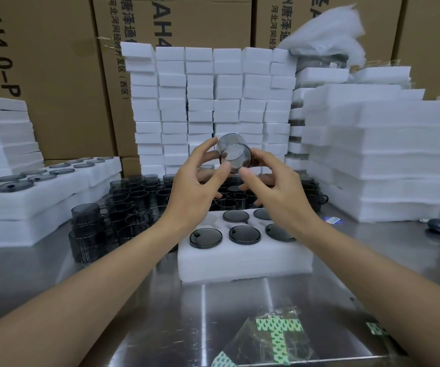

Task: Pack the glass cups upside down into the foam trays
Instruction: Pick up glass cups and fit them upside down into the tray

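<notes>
A smoky grey glass cup (233, 152) is held up in the air between both hands, tilted on its side with one round end facing me. My left hand (196, 181) holds its left side with fingers and thumb. My right hand (274, 184) holds its right side the same way. Below them a white foam tray (242, 258) lies on the metal table, with several grey cups seated upside down in its holes. One hole at the tray's back left looks unfilled, partly hidden by my left wrist.
Many loose grey cups (123, 205) stand crowded behind and left of the tray. A filled foam tray (54, 181) sits on a stack at the left. Foam stacks rise at the back (213, 102) and right (380, 154). Crumpled plastic wrap (272, 337) lies near the table's front edge.
</notes>
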Motion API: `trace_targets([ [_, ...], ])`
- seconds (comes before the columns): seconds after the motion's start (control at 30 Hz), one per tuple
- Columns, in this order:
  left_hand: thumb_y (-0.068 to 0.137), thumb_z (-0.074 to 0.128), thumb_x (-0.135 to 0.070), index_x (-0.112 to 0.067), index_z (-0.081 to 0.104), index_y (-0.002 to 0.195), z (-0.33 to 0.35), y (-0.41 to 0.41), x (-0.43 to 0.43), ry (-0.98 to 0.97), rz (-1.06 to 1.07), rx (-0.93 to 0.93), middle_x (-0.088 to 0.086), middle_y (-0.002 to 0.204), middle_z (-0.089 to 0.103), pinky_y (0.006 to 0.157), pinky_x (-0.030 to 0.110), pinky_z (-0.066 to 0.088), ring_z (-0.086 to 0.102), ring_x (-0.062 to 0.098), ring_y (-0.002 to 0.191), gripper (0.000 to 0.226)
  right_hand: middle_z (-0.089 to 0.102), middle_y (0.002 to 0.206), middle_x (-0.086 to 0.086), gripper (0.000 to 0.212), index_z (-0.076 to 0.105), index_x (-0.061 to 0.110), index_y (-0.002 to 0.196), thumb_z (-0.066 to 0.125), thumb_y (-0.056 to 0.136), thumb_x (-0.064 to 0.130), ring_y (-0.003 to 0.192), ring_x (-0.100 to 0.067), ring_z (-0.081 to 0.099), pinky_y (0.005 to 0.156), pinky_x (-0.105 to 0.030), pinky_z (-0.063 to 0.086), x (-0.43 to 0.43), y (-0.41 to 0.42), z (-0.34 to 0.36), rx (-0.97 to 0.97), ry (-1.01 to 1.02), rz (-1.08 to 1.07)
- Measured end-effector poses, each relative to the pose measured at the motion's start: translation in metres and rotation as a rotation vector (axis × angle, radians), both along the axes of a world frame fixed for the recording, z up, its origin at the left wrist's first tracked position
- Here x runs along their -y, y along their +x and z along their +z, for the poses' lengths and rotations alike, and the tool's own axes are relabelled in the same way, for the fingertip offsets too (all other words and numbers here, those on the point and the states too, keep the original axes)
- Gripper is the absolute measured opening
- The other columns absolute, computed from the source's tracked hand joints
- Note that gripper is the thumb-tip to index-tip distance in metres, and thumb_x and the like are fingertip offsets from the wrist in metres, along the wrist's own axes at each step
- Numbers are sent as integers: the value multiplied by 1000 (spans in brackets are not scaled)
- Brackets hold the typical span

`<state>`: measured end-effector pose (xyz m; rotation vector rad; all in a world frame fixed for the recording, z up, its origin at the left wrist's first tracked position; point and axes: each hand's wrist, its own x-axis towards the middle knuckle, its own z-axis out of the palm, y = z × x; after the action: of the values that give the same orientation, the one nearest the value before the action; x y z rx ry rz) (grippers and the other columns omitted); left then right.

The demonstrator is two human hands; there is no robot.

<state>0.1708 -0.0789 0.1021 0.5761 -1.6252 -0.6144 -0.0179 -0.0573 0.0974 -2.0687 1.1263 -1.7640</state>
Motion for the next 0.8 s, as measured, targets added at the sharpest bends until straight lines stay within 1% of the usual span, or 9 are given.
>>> trace_targets([
  [0.1,109,63,-18,-35,49,157,-2,-3,2,1,-51,31,-28,133,69,71,29,64,73,14,121,53,68,124,14,51,58,45,138,80,93,36,96,-10,75,88,-25,58,1,-1,-1,-30,-53,-41],
  [0.17,110,61,-16,-33,46,161,-4,-4,4,7,-46,70,-23,144,64,70,29,63,74,10,117,55,65,123,15,53,60,40,136,85,90,34,103,-7,70,90,-20,54,2,-3,-1,-33,-69,-90],
  [0.3,105,60,-5,-32,47,160,-9,-5,8,20,-40,115,-31,137,64,77,30,62,74,4,114,63,58,128,13,53,61,29,132,87,86,25,122,-7,57,90,-15,48,3,-5,0,-56,-152,-174],
  [0.4,96,60,-13,-35,51,156,-9,-4,6,24,-36,145,-18,143,61,93,39,59,70,5,121,64,55,128,11,52,63,25,131,86,84,18,126,-10,52,103,-22,43,3,-5,0,-150,-217,-256],
  [0.47,92,58,-22,-35,57,150,-7,-4,4,24,-43,169,-15,139,64,96,38,57,69,4,121,59,54,130,10,49,66,21,128,86,83,16,125,-13,50,109,-23,40,3,-4,-1,-233,-268,-301],
  [0.53,95,59,-29,-34,63,143,-6,-4,2,35,-115,186,-14,130,71,90,30,56,68,5,120,48,55,132,8,45,68,19,124,86,83,19,126,-16,49,112,-32,40,3,-3,-2,-282,-310,-313],
  [0.63,102,67,-36,-30,67,135,-4,-5,0,64,-206,153,-12,120,75,80,24,57,71,5,112,34,57,134,5,43,70,18,119,88,81,22,127,-18,51,110,-49,43,3,-1,-4,-293,-346,-313],
  [0.73,108,65,-34,-30,71,126,0,-5,1,145,-150,92,-7,109,81,74,25,60,74,8,106,20,59,131,3,45,71,18,118,93,80,26,123,-19,54,108,-51,45,2,1,-3,-296,-360,-294],
  [0.8,110,62,-33,-30,75,120,2,-4,3,231,-145,56,-8,107,81,73,26,60,75,8,101,17,61,127,6,48,69,19,119,95,79,28,121,-19,55,108,-43,45,1,3,-2,-293,-357,-260],
])
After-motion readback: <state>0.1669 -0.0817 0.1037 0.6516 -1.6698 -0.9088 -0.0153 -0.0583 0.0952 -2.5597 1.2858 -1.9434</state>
